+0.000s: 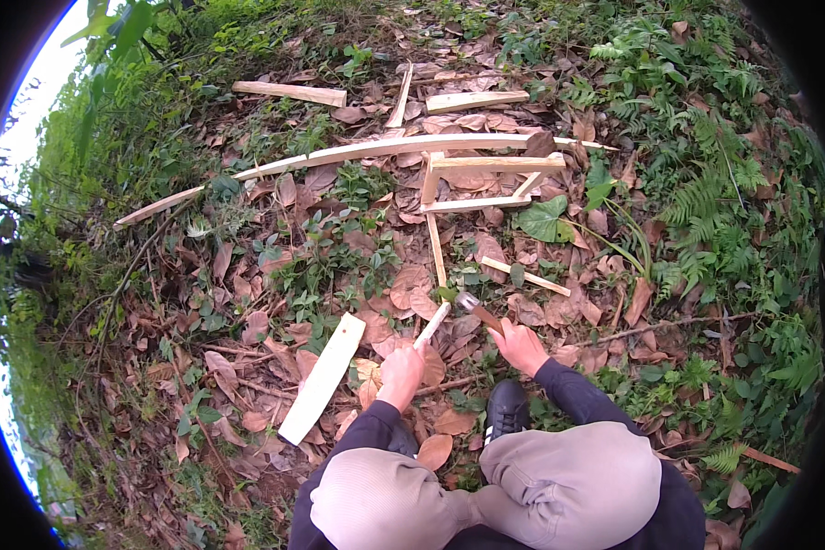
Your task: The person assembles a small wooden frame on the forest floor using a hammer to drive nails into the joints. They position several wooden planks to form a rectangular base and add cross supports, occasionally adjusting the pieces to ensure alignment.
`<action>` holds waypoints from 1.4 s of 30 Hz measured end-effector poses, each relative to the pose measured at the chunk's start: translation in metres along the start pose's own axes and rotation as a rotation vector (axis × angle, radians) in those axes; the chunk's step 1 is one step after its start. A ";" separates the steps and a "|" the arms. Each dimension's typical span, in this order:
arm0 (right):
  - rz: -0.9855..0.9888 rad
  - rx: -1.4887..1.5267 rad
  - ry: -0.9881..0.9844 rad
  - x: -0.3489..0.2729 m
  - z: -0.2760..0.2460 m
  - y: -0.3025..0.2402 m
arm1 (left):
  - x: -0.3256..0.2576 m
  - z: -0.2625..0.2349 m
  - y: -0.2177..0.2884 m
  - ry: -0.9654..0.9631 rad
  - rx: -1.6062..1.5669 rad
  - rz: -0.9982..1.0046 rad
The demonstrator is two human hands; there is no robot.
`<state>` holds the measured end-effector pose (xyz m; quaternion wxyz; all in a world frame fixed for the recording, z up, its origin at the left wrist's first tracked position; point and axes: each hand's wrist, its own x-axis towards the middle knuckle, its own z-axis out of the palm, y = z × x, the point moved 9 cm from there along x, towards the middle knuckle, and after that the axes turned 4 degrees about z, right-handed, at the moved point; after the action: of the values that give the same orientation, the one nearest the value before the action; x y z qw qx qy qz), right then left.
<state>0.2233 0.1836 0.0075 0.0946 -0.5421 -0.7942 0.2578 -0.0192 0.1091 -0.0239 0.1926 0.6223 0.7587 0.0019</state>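
My right hand (520,347) is closed around the brown handle of a hammer (488,318), whose metal head points up and left. In my left hand (401,374) is a short pale wooden stick (434,324), gripped at its near end and slanting away to the right. The hammer head is close to the far end of this stick; I cannot tell whether they touch. Beyond, a thin wooden strip (437,249) runs up to a small frame of joined wooden pieces (496,166) on the ground. Left of my left hand lies a wide flat board (324,377).
A long, slightly bent wooden strip (367,149) lies behind the frame. Farther off are more wood pieces (291,93) and a plank (477,101). A short stick (525,276) rests to the right. Dry leaves and green plants surround my shoes (507,409); ferns (701,229) grow at the right.
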 end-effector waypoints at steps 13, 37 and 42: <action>0.027 0.439 0.068 -0.003 -0.048 -0.048 | -0.004 0.006 -0.007 0.012 -0.025 -0.022; 0.083 0.231 -0.106 -0.014 -0.025 -0.026 | 0.006 0.009 0.009 -0.231 -0.328 0.008; -0.036 0.075 -0.068 0.000 -0.033 -0.042 | -0.003 0.001 0.009 -0.163 -0.291 -0.058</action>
<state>0.2035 0.1825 0.0571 0.0924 -0.5147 -0.7964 0.3037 -0.0102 0.1083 -0.0224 0.3415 0.5636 0.7501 0.0558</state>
